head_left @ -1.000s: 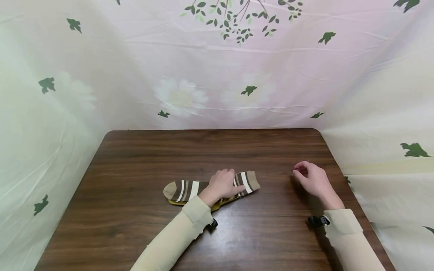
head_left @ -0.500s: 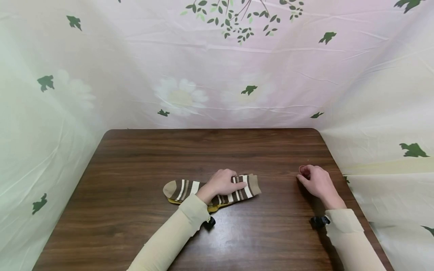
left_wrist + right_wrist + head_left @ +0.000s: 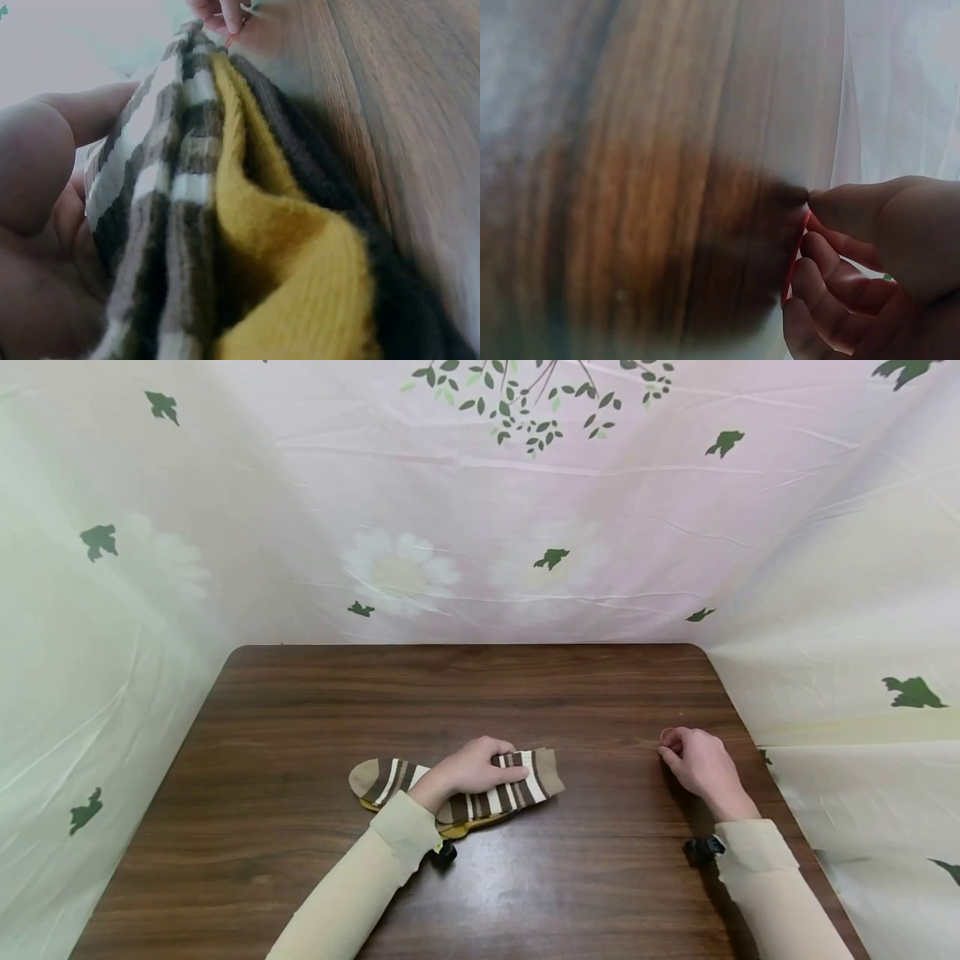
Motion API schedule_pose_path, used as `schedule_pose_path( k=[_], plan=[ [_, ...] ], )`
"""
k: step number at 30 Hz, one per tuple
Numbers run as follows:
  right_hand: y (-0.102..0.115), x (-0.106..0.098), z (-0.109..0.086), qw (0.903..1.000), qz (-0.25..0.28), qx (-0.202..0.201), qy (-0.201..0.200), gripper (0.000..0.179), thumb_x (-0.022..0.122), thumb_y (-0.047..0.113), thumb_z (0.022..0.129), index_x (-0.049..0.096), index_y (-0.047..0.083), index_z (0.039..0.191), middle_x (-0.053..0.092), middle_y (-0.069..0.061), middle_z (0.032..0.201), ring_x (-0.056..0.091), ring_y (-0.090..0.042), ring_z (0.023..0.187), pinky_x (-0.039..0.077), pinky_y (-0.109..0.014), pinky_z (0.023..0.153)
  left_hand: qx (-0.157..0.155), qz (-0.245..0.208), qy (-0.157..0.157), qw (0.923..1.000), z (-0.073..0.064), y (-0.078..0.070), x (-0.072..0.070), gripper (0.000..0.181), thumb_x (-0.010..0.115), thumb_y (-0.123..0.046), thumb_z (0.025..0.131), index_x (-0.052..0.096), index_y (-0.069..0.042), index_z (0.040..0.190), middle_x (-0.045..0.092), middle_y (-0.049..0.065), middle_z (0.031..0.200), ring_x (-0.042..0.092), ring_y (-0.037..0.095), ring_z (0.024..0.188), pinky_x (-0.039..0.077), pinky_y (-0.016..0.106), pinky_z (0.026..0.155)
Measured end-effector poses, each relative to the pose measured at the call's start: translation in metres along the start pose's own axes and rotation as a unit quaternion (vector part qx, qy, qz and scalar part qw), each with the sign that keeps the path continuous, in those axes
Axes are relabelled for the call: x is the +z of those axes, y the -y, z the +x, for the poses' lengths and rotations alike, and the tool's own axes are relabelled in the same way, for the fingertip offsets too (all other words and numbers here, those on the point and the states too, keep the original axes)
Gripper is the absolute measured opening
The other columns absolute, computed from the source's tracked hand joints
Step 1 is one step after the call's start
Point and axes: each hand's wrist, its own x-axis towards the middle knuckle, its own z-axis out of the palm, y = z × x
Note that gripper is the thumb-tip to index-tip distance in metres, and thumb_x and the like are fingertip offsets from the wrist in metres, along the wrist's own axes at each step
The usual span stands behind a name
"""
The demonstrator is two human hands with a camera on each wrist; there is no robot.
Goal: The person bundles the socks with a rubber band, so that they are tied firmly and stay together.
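Striped socks point(image 3: 542, 772) in brown, white and beige lie in a stack over mustard-yellow ones point(image 3: 468, 828) near the middle of the table. My left hand point(image 3: 474, 768) grips the stack from above, thumb toward the cuff end. Up close in the left wrist view, the striped layers point(image 3: 187, 187) stand folded beside the yellow knit point(image 3: 300, 255), and a dark knit layer point(image 3: 300, 165) lies outermost. At the right, my right hand point(image 3: 701, 764) pinches a thin red rubber band point(image 3: 795, 259) between thumb and fingers; in the head view it shows as a faint ring.
The brown wood-grain table point(image 3: 300, 710) has rounded far corners. A pale cloth with leaf and flower prints point(image 3: 480, 527) hangs behind it and along both sides. A dark camera point(image 3: 702, 852) sits at the right wrist, another point(image 3: 444, 855) at the left.
My left hand has slid slightly left and nearer with the socks, their cuff end shifting down and bunching toward the toe. The right hand moved a little right, and the band now shows.
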Motion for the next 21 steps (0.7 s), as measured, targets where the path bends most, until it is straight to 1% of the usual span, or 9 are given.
schedule_pose_path(
  k=[2,3,5,9,13,15,18,20,21],
  plan=[
    [0.0,0.001,0.001,1.0,-0.003,0.002,-0.009,0.012,0.072,0.013,0.097,0.073,0.001,0.097,0.072,-0.014,0.089,0.066,-0.031,0.079,0.054,-0.053,0.072,0.01,-0.015,0.005,0.9998,-0.005,0.004,-0.002,0.025,0.068,-0.042,0.102,0.071,-0.017,0.104,0.066,-0.005,0.09,0.059,0.008,0.084,0.05,0.03,0.083],
    [0.001,0.001,0.001,0.9999,-0.004,0.004,-0.014,0.012,0.072,0.013,0.096,0.073,0.001,0.096,0.072,-0.015,0.089,0.066,-0.032,0.079,0.054,-0.054,0.072,0.014,-0.025,0.012,0.9995,-0.008,0.005,-0.003,0.023,0.068,-0.041,0.102,0.07,-0.018,0.103,0.064,-0.005,0.086,0.058,0.009,0.08,0.05,0.03,0.081],
    [0.001,0.002,0.001,0.9996,-0.006,0.006,-0.026,0.012,0.07,0.012,0.096,0.072,0.0,0.095,0.071,-0.017,0.09,0.066,-0.034,0.079,0.054,-0.056,0.072,0.023,-0.034,0.018,0.999,-0.014,0.009,-0.006,0.02,0.069,-0.039,0.102,0.069,-0.019,0.103,0.063,-0.007,0.084,0.057,0.008,0.078,0.049,0.03,0.079],
    [0.002,0.002,0.002,0.9992,-0.014,0.01,-0.035,0.012,0.068,0.009,0.095,0.072,-0.002,0.095,0.071,-0.02,0.091,0.067,-0.04,0.082,0.054,-0.059,0.072,0.037,-0.033,0.033,0.9982,-0.026,0.015,-0.013,0.016,0.07,-0.035,0.102,0.068,-0.019,0.103,0.062,-0.009,0.086,0.057,0.007,0.079,0.049,0.029,0.079],
    [0.004,0.001,0.005,0.9993,-0.03,0.014,-0.019,0.015,0.062,0.008,0.096,0.073,-0.001,0.092,0.071,-0.024,0.095,0.067,-0.043,0.084,0.055,-0.06,0.072,0.035,-0.027,0.041,0.9982,-0.034,0.018,-0.019,0.014,0.071,-0.033,0.102,0.069,-0.019,0.101,0.061,-0.008,0.084,0.055,0.007,0.076,0.049,0.029,0.075],
    [0.006,0.0,0.006,0.999,-0.04,0.021,-0.006,0.019,0.059,0.007,0.096,0.075,-0.003,0.095,0.071,-0.028,0.1,0.068,-0.047,0.089,0.056,-0.061,0.074,0.031,-0.025,0.041,0.9984,-0.035,0.018,-0.02,0.014,0.071,-0.033,0.101,0.07,-0.02,0.101,0.06,-0.008,0.082,0.055,0.007,0.073,0.048,0.029,0.073],
    [0.01,-0.001,0.007,0.9977,-0.053,0.042,0.011,0.023,0.057,0.006,0.096,0.078,-0.003,0.099,0.07,-0.032,0.106,0.067,-0.051,0.094,0.056,-0.062,0.074,0.027,-0.013,0.038,0.9988,-0.035,0.017,-0.021,0.014,0.072,-0.036,0.1,0.071,-0.021,0.1,0.061,-0.009,0.082,0.055,0.007,0.074,0.048,0.029,0.074],
    [0.012,-0.001,0.007,0.9969,-0.059,0.049,0.018,0.023,0.056,0.006,0.097,0.078,-0.002,0.098,0.069,-0.033,0.101,0.066,-0.051,0.091,0.056,-0.061,0.069,0.022,-0.002,0.038,0.999,-0.034,0.017,-0.02,0.015,0.072,-0.037,0.1,0.072,-0.023,0.1,0.062,-0.01,0.083,0.055,0.007,0.076,0.048,0.029,0.076],
    [0.013,-0.001,0.007,0.9967,-0.062,0.047,0.021,0.023,0.056,0.006,0.097,0.077,-0.002,0.094,0.068,-0.032,0.095,0.067,-0.049,0.086,0.056,-0.06,0.066,0.02,0.004,0.037,0.9991,-0.034,0.018,-0.019,0.015,0.072,-0.038,0.1,0.072,-0.023,0.1,0.062,-0.01,0.083,0.055,0.007,0.078,0.048,0.029,0.077]
  ],
)
